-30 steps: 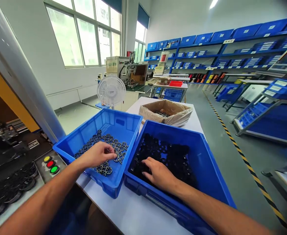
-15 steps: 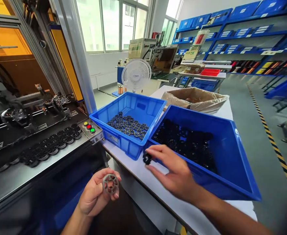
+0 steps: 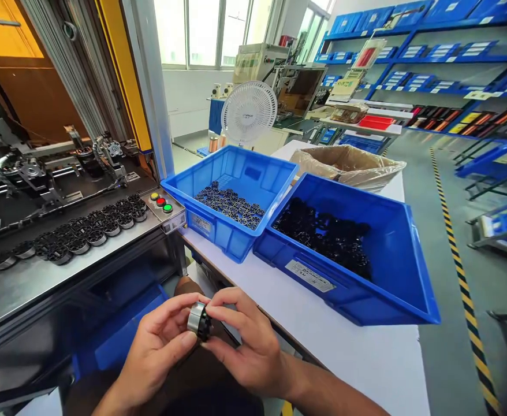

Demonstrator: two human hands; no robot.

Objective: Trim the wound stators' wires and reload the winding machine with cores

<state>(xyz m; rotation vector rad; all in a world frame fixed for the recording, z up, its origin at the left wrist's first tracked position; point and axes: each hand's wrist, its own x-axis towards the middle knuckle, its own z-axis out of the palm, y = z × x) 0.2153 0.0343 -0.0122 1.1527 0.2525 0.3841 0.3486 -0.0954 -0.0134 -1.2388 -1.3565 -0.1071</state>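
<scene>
My left hand (image 3: pixel 156 344) is closed on a silvery metal stator core (image 3: pixel 196 316), a short ring held on its side. Against its right face sits a black plastic end piece (image 3: pixel 205 327), pinched by the thumb and fingers of my right hand (image 3: pixel 251 344). The two parts touch; whether they are fully seated together I cannot tell. Both hands are in front of the table edge, below two blue bins. Many metal cores lie in the left blue bin (image 3: pixel 236 247), and a heap of black parts fills much of the right blue bin (image 3: pixel 392 306).
On the machine bench at left stand rows of cores with black ends (image 3: pixel 96 237), beside a button box (image 3: pixel 169 219). A white fan (image 3: pixel 249 112) and a plastic-lined box (image 3: pixel 366 164) are behind the bins. The white table (image 3: pixel 379 352) extends to the right.
My right hand has moved left and down, bringing the black end piece against the stator core. My left hand has turned the core sideways. The view has shifted slightly.
</scene>
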